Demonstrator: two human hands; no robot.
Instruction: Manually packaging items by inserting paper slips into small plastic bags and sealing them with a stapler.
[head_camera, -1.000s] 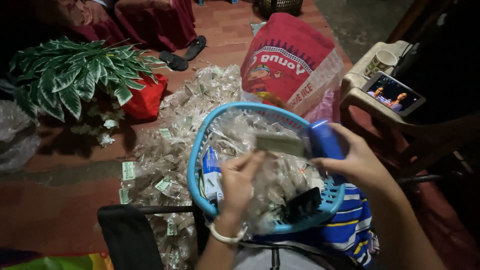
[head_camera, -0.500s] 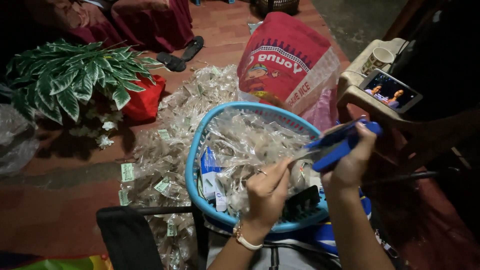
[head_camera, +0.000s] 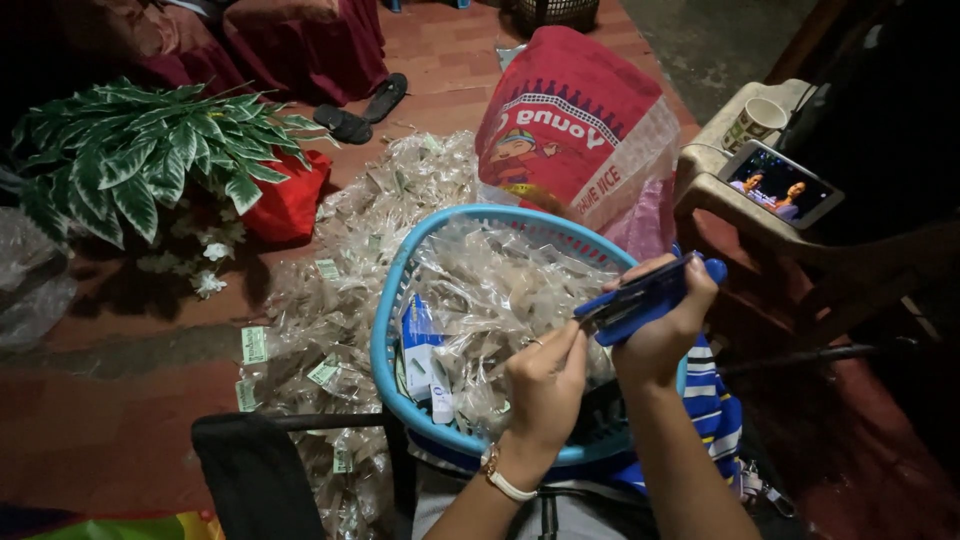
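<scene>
A dim room with a reddish tiled floor (head_camera: 120, 420) spreads below the head camera. At far left a fake plant with green-and-white leaves (head_camera: 150, 160) stands beside a red bag (head_camera: 290, 200), with a pair of dark sandals (head_camera: 360, 110) farther back. Next comes a heap of small clear plastic packets (head_camera: 340, 270) strewn over the floor, some showing green paper labels.

In the middle sits a round blue plastic basket (head_camera: 400, 300), tipped toward the person's lap and full of the same clear packets, with a small white-and-blue box (head_camera: 420, 350) lying against its left inner wall. The left hand (head_camera: 545, 385) rises from the lower edge, forearm angled up and wrist carrying a pale bracelet (head_camera: 500, 480); its fingers are drawn together in a pinch at the mouth of a blue stapler (head_camera: 645, 300), though what they pinch is too small to make out. The right hand (head_camera: 665, 330) comes up just beside it, wrapped closed around the stapler, thumb pressing on top, above the basket's right rim.

Behind the basket stands a red printed sack (head_camera: 570, 130). At far right a pale plastic chair (head_camera: 720, 170) holds a paper cup (head_camera: 755, 120) and a phone (head_camera: 780, 185) with a lit screen.
</scene>
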